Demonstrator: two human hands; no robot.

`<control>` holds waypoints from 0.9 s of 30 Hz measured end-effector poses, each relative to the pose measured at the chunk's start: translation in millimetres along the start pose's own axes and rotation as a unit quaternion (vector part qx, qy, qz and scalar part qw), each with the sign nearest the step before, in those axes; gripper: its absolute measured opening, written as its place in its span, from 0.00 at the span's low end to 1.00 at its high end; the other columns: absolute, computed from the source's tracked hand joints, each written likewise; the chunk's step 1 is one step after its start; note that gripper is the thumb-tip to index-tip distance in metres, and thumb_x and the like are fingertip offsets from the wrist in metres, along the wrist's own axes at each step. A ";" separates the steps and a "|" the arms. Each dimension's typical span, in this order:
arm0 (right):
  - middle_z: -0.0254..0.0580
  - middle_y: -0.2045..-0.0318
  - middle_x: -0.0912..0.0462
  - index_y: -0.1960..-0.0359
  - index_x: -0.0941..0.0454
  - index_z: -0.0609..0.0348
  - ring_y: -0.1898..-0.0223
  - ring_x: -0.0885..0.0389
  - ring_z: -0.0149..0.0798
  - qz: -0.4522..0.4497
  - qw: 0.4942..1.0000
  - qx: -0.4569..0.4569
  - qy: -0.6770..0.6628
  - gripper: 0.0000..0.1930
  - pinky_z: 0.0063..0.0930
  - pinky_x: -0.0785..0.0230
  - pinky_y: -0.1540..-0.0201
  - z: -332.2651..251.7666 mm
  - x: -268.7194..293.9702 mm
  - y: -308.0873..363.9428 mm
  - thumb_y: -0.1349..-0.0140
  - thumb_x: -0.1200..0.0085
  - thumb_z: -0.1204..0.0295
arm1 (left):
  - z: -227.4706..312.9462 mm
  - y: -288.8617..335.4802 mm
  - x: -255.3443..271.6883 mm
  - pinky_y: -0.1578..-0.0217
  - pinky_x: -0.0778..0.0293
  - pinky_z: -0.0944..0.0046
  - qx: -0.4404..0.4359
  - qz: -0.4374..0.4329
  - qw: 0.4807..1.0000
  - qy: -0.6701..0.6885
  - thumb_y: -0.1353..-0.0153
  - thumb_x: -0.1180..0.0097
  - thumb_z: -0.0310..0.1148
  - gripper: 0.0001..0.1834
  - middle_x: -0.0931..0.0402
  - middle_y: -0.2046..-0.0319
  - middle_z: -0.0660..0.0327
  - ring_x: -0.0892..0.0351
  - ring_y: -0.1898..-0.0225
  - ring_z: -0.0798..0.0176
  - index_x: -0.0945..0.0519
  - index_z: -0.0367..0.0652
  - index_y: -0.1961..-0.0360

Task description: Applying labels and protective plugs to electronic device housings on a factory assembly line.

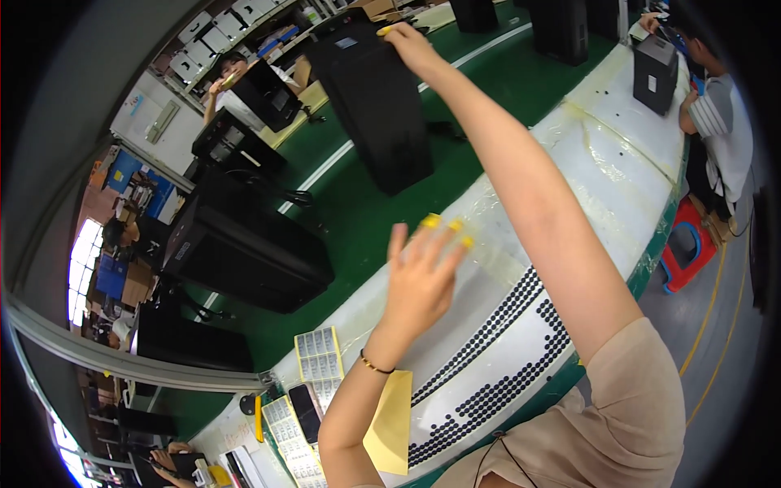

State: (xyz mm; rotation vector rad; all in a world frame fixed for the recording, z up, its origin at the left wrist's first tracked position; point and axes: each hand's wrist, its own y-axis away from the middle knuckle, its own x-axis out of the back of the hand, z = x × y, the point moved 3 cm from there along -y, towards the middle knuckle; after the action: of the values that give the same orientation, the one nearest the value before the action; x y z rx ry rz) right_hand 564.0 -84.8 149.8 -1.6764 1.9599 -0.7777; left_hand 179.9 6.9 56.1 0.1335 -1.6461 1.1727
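My right arm reaches forward, and my right hand [411, 47] is hooked over the top edge of a tall black tower-shaped case [378, 118] on the green line surface. Yellow coverings show on my fingertips. My left hand [423, 281] hovers over the white table edge, fingers spread and slightly blurred, with nothing in it. Below it, rows of small black round pads [508, 382] lie on a white sheet. Beside my left forearm are a yellow paper sheet [394, 423], printed label sheets [319, 355] and a dark phone [304, 412].
Another black case [252, 244] stands at the left with cables near it. More cases, such as one at the far right [560, 31], line the green surface [480, 81]. Co-workers handle cases across the line and at right. A red and blue stool [690, 248] stands on the floor.
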 end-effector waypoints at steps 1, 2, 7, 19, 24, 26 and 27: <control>0.46 0.54 0.18 0.52 0.22 0.43 0.48 0.23 0.49 0.000 0.999 -0.018 0.046 0.18 0.37 0.35 0.44 -5.5 -22.7 6.8 0.39 0.52 0.52 | -16.7 12.7 26.9 0.33 0.54 0.40 0.053 0.071 0.995 -0.035 0.51 0.42 0.21 0.21 0.27 0.48 0.55 0.33 0.41 0.49 0.24 0.45 0.52; 0.46 0.53 0.19 0.50 0.23 0.42 0.48 0.23 0.48 0.005 0.995 -0.032 0.100 0.18 0.35 0.36 0.44 -13.6 -32.0 8.8 0.38 0.52 0.52 | -34.7 24.2 51.3 0.34 0.56 0.40 0.103 0.135 0.982 -0.089 0.46 0.43 0.23 0.20 0.28 0.47 0.51 0.35 0.40 0.47 0.25 0.42 0.49; 0.50 0.45 0.24 0.45 0.28 0.29 0.40 0.34 0.61 -0.017 0.972 -0.088 0.219 0.22 0.56 0.49 0.37 -21.6 -49.6 -1.5 0.37 0.59 0.43 | -145.4 60.4 173.8 0.34 0.50 0.56 0.354 0.485 0.785 -0.152 0.34 0.44 0.42 0.36 0.48 0.35 0.46 0.49 0.32 0.50 0.44 0.29 0.35; 0.51 0.52 0.24 0.46 0.31 0.54 0.47 0.28 0.50 0.193 0.977 0.086 -0.002 0.24 0.43 0.36 0.46 -46.1 -42.9 53.0 0.35 0.51 0.51 | -245.9 110.8 237.1 0.36 0.41 0.51 0.514 0.537 0.637 0.203 0.49 0.38 0.47 0.56 0.50 0.33 0.44 0.47 0.32 0.48 0.60 0.38 0.29; 0.48 0.54 0.24 0.40 0.43 0.56 0.59 0.21 0.44 -0.231 0.878 -0.345 -0.238 0.33 0.40 0.28 0.53 -64.7 -40.6 202.6 0.35 0.52 0.43 | -206.1 102.2 221.3 0.43 0.32 0.50 0.455 0.563 0.663 0.188 0.49 0.38 0.45 0.45 0.38 0.43 0.52 0.34 0.42 0.51 0.47 0.43 0.35; 0.54 0.46 0.26 0.39 0.45 0.56 0.52 0.21 0.48 -0.372 0.716 -0.491 -0.329 0.37 0.41 0.27 0.49 -64.0 -44.3 241.2 0.36 0.54 0.39 | -177.9 96.7 218.4 0.40 0.37 0.54 0.400 0.564 0.696 0.192 0.47 0.39 0.42 0.42 0.36 0.45 0.54 0.34 0.43 0.55 0.46 0.44 0.35; 0.61 0.39 0.33 0.35 0.49 0.61 0.45 0.25 0.53 -0.381 0.691 -0.513 -0.338 0.43 0.46 0.31 0.41 -67.0 -45.2 254.0 0.38 0.53 0.38 | -164.9 96.9 218.0 0.40 0.39 0.57 0.377 0.544 0.716 0.221 0.46 0.40 0.40 0.40 0.35 0.46 0.55 0.35 0.43 0.57 0.46 0.44 0.35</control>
State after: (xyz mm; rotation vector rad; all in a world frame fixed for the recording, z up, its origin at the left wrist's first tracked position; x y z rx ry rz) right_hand 340.6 -4.9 28.5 -2.8706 1.0478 0.9261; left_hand 138.9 274.5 160.2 -0.6679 -0.6063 2.4916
